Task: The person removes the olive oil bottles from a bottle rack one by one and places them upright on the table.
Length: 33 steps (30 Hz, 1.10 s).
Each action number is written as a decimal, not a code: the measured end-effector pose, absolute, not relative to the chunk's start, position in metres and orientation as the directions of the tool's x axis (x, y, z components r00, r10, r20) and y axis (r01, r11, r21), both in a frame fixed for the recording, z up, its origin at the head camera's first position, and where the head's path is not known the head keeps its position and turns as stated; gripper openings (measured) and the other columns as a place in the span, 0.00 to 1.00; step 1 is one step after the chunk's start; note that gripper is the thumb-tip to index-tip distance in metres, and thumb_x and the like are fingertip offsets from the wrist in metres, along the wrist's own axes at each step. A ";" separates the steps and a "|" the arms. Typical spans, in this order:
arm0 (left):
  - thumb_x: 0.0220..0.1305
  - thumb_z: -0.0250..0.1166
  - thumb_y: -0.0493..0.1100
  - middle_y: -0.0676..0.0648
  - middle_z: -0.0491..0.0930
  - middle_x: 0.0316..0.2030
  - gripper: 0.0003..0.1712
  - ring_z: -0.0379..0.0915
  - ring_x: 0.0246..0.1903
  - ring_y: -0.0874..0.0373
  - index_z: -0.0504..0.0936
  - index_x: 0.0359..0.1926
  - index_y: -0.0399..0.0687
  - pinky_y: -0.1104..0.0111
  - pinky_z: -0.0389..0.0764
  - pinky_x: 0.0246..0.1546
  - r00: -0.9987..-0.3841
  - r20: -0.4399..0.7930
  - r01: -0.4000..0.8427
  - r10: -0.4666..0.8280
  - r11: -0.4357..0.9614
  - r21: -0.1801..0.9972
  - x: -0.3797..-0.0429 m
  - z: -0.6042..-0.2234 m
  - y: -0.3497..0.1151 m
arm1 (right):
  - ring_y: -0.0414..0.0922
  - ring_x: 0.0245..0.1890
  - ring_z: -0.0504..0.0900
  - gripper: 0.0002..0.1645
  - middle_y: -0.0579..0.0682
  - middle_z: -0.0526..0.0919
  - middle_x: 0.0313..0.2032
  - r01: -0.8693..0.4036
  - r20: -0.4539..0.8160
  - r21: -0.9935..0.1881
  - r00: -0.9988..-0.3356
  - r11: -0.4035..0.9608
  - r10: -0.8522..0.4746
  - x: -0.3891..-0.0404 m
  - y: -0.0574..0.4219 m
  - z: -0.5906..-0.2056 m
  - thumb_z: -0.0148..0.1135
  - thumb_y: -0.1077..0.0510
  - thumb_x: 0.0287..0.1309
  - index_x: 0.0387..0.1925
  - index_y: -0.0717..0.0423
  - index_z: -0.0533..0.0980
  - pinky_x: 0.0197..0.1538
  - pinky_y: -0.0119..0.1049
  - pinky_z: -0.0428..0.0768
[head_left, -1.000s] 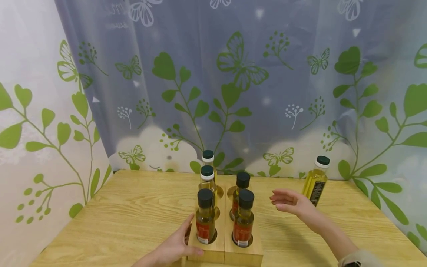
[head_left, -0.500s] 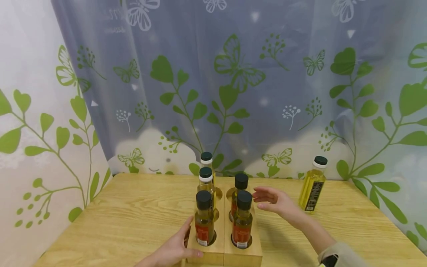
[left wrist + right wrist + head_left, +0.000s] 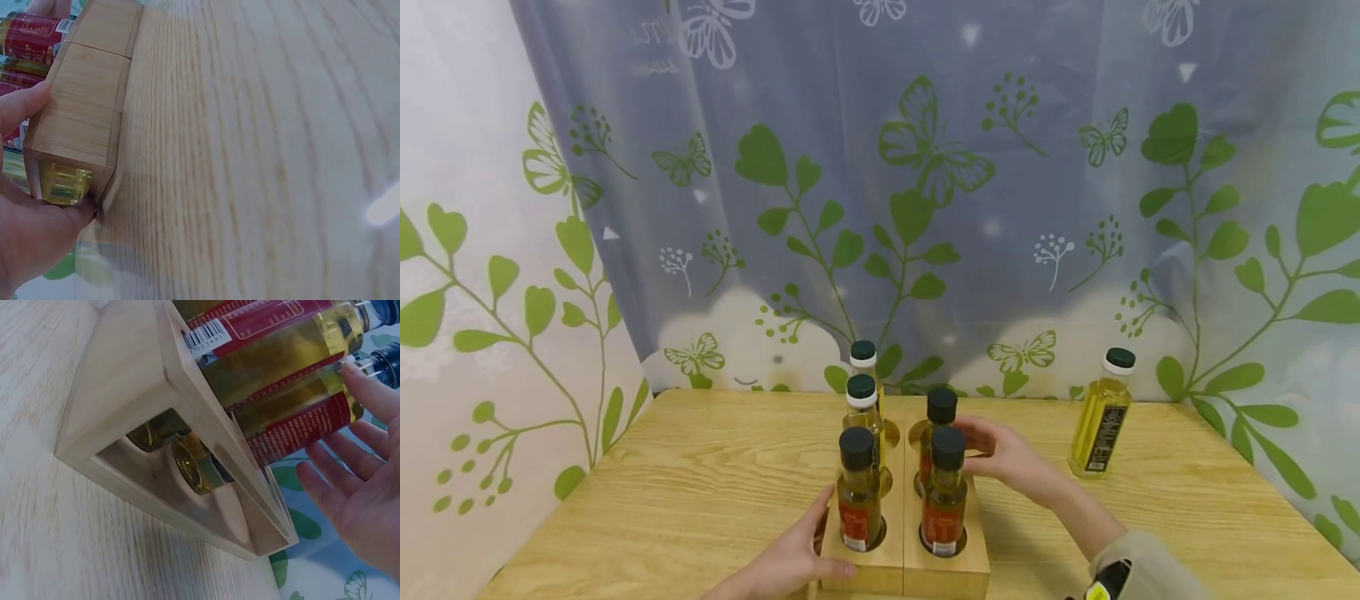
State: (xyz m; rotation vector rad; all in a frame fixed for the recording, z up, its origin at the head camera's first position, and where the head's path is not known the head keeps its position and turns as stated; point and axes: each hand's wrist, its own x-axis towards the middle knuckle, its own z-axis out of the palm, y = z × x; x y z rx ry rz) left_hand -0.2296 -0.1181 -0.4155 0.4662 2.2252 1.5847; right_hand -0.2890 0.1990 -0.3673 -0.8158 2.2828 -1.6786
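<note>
Two wooden bottle racks [image 3: 943, 577] stand side by side. My left hand [image 3: 782, 560] grips the near left corner of the left one; the left wrist view shows the thumb on its end and fingers along its side. My right hand [image 3: 1011, 457] is at the rear black-capped bottle [image 3: 942, 407] in the right rack, its fingers loosely spread beside the red label [image 3: 300, 428] and thumb near the neck. A second black-capped bottle [image 3: 943, 517] stands in front of it. The left rack holds another black-capped bottle [image 3: 859, 512] and two green-capped bottles [image 3: 861, 392].
A green-capped bottle of yellow oil [image 3: 1099, 429] stands alone on the wooden table [image 3: 722, 467] to the right, beyond my right forearm. At the right rack's far end is a round hole [image 3: 916, 433]. A patterned curtain [image 3: 820, 250] hangs behind the table.
My right hand has moved left, away from the lone oil bottle, to the rear black-capped bottle in the right rack. The left hand keeps its grip on the rack.
</note>
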 end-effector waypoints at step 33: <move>0.52 0.70 0.41 0.20 0.46 0.64 0.61 0.48 0.62 0.29 0.32 0.69 0.30 0.42 0.55 0.58 -0.876 -0.102 0.048 0.472 0.296 0.954 -0.231 -0.417 -0.118 | 0.59 0.56 0.70 0.35 0.63 0.70 0.58 -0.334 0.161 -0.892 -0.864 0.305 -0.477 -0.293 0.183 -0.377 0.58 0.67 0.54 0.64 0.65 0.62 0.50 0.47 0.75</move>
